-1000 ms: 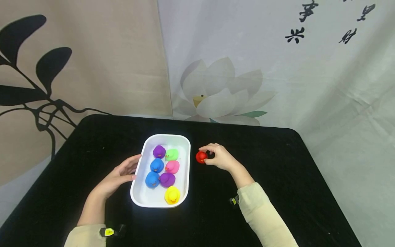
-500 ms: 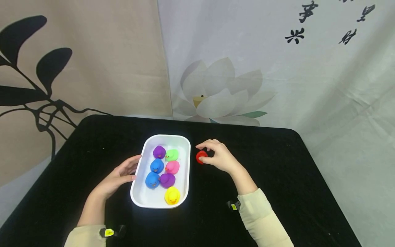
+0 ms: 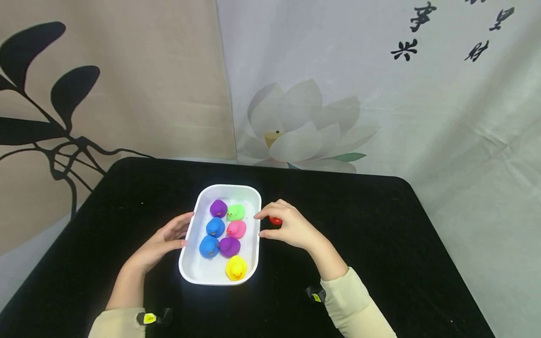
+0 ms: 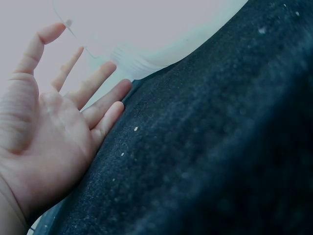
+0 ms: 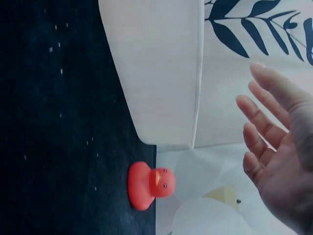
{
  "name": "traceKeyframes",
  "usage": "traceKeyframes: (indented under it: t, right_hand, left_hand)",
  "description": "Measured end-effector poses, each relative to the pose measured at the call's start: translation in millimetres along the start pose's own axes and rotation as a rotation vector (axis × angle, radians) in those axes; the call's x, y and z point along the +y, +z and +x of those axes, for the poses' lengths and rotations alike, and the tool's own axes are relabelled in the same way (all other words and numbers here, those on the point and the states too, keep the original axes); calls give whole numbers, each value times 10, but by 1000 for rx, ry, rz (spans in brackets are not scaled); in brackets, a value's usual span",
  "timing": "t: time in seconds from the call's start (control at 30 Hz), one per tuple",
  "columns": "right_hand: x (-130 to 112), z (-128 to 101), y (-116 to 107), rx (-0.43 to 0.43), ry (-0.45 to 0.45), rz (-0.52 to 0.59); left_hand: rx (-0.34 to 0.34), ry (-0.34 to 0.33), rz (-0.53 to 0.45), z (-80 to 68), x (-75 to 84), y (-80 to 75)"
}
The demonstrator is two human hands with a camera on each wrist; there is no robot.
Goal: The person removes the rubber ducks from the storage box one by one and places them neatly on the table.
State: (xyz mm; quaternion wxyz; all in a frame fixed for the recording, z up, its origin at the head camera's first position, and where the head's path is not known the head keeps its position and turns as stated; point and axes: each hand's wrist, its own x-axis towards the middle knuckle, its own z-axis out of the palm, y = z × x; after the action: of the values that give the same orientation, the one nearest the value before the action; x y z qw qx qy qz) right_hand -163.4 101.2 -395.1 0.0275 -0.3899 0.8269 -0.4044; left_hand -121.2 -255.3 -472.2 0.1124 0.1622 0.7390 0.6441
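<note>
A white tray (image 3: 203, 271) holds several rubber ducks, among them a yellow duck (image 3: 235, 268), a pink duck (image 3: 235, 229) and a green duck (image 3: 235, 212). At its left rim my left hand (image 3: 154, 244) rests with relaxed fingers; the left wrist view shows those fingers (image 4: 93, 84) extended along the tray's side. My right hand (image 3: 293, 229) has thumb and fingers apart, tips right at the tray's right rim. Partly hidden behind this hand is a red duck (image 3: 276, 220). In the right wrist view the red duck (image 5: 142, 186) stands on the black cloth, apart from the hand.
Black cloth (image 3: 372, 225) covers the table, whose rounded far corners show. Printed curtains (image 3: 169, 70) hang behind it. Two blue ducks and two purple ducks also sit in the tray, mostly toward its left half. A small dark device (image 3: 316, 295) is strapped at the right wrist.
My right hand has let go of the red duck and shifted left to the tray's right rim. The duck stays in place; my left hand and the tray have not visibly moved.
</note>
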Motion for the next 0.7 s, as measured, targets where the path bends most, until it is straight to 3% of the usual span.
traceKeyframes:
  t: [0.37, 0.7]
  right_hand:
    - [-153, 24, 159, -137, -67, 5]
    - [-246, 52, 306, -256, -84, -109]
  left_hand:
    - [-9, 8, 7, 1, -5, -9]
    - [7, -4, 4, 1, -13, -7]
